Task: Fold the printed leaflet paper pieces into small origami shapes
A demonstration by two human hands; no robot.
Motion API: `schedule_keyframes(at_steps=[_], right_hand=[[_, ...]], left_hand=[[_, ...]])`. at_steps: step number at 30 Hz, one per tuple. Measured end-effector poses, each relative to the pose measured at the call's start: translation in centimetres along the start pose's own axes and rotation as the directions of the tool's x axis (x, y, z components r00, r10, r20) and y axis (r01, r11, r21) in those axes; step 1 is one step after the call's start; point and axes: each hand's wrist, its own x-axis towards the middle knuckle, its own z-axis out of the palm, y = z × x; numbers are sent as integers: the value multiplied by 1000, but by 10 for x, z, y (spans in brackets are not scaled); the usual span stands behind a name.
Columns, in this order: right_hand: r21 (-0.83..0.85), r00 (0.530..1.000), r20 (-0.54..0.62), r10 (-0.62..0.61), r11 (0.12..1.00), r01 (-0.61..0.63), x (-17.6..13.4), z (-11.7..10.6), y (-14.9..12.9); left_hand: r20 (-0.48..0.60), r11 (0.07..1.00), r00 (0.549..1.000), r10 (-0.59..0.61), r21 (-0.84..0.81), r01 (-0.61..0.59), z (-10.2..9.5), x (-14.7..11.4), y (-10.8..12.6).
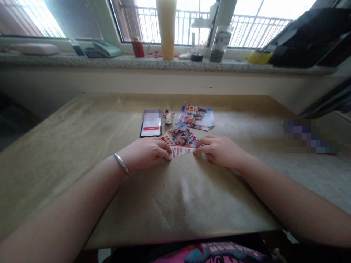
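Note:
A printed leaflet (183, 138) lies on the table in front of me, with a white strip folded over along its near edge. My left hand (146, 151), with a silver bangle (121, 163) at the wrist, pinches the leaflet's left end. At the right end, the fingers of my right hand (219, 149) are closed on the folded edge. Just beyond sits a small folded paper piece (168, 117). A stack of similar leaflets (199, 117) rests behind and to the right. Near my left fingers is a phone (150, 130) with its screen lit.
A brown covering (175, 204) spreads over the table. At the far right lies a blurred flat item (309, 137). Along the stone windowsill (109, 64) stand a red bottle (138, 47), a tall yellowish cylinder (167, 33), a clear jar (219, 44) and a black bag (307, 40).

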Motion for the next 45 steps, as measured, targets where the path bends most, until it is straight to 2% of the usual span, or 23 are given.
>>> schedule_keyframes(at_steps=[13, 20, 25, 28, 31, 35, 38, 41, 45], right_hand=[[-17, 1000, 26, 0, 1000, 0, -11, -10, 25], [-21, 999, 38, -1, 1000, 2, -13, -13, 27], [-21, 999, 34, 0, 1000, 1, -14, -14, 27], [-34, 998, 13, 66, 997, -66, -15, -12, 27], [-47, 979, -53, 196, 979, -198, -13, -7, 24], [89, 918, -141, 371, 928, -362, -7, 0, 15], [192, 872, -132, 472, 875, -444, -2, 3, 7], [291, 832, -134, 538, 824, -486, 2, 4, 2], [337, 829, -146, 540, 815, -471, 2, 6, 2]], left_hand=[[12, 997, 1000, 24, -75, -23, -2, -3, -7], [36, 995, 999, -16, -101, 20, -2, -5, -12], [-8, 990, 1000, -16, -138, 15, -2, -3, -11], [-43, 992, 999, -24, -128, 19, 0, -1, -10], [-75, 995, 997, -24, -95, 17, 6, 2, -11], [-97, 996, 995, 2, -83, -10, 14, 4, -11], [-113, 996, 994, 4, -88, -14, 18, 7, -5], [-148, 995, 989, 18, -95, -32, 19, 10, 3], [-153, 994, 986, 66, -81, -79, 20, 12, 5]])
